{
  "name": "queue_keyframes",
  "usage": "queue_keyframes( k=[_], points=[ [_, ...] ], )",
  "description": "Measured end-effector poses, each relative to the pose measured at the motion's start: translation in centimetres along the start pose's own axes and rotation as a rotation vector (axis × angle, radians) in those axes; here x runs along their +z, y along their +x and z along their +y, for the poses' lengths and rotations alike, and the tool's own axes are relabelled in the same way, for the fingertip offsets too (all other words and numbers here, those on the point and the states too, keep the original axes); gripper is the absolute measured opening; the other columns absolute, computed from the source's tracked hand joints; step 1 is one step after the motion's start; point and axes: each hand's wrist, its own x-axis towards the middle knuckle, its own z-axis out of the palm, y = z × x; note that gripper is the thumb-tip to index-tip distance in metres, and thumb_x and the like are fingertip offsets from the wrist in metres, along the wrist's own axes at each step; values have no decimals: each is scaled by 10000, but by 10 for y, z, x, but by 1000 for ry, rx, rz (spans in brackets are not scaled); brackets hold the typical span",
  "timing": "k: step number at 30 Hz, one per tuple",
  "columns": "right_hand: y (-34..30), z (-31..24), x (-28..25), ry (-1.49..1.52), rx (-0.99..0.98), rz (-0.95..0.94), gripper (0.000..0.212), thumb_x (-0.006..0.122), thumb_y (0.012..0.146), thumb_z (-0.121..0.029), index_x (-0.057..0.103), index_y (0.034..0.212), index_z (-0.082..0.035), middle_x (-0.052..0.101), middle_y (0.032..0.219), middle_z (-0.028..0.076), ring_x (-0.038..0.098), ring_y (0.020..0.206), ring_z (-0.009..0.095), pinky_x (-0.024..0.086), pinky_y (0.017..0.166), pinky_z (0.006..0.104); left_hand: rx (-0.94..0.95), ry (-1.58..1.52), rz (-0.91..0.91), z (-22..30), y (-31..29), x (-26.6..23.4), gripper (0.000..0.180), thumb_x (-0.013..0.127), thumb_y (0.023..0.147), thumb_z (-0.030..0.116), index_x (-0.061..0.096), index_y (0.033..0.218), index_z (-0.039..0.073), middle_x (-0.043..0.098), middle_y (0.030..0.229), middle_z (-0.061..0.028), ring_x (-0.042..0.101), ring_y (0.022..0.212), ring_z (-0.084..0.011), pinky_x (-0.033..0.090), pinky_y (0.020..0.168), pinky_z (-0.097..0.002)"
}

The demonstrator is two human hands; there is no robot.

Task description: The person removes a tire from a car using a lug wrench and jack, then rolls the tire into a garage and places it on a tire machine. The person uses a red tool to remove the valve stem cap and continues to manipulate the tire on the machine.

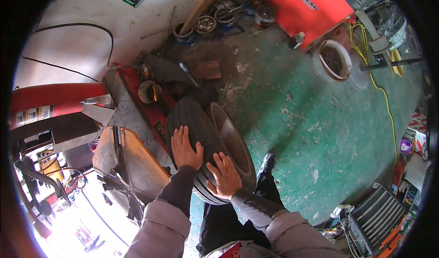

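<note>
A black tyre (190, 116) on a pale metal wheel rim (228, 130) stands upright in front of my legs, leaning a little. Flat on its tread lies my left hand (185, 150), fingers stretched forward and thumb apart. Lower and to the right, my right hand (224, 178) rests with spread fingers on the tread near the rim side. Neither hand grips anything. To the left of the tyre is a red and grey machine (132, 84) with an orange-edged plate (137, 157). The tyre's underside is hidden.
A small round pot (150, 92) sits on the machine's red edge. Several buckets (206, 25) line the far wall. A red cabinet (302, 6) and a white bucket (318, 62) stand far right, near a yellow cable (388, 102). A slatted dark panel (379, 214) lies at lower right.
</note>
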Motion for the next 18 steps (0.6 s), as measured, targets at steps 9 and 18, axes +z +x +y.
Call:
queue_keyframes(
  k=[9, 18],
  points=[
    [260, 78, -68, 287, 184, 326, 1051, 865, 862, -496, 388, 1587, 97, 505, 1554, 333, 483, 1469, 455, 378, 1242, 505, 19, -12, -4, 1, -2, 3, 786, 685, 895, 247, 445, 1609, 23, 447, 1650, -220, 325, 1592, -424, 225, 1321, -572],
    [404, 50, -78, 371, 170, -97, 749, 438, 1066, -599, 748, 1011, 81, 726, 1093, 341, 678, 1127, 510, 509, 1025, 565, 20, -30, -19, 1, 1, 2, 785, 688, 886, 241, 455, 1606, 32, 457, 1649, -190, 327, 1596, -407, 216, 1324, -565]
  ],
)
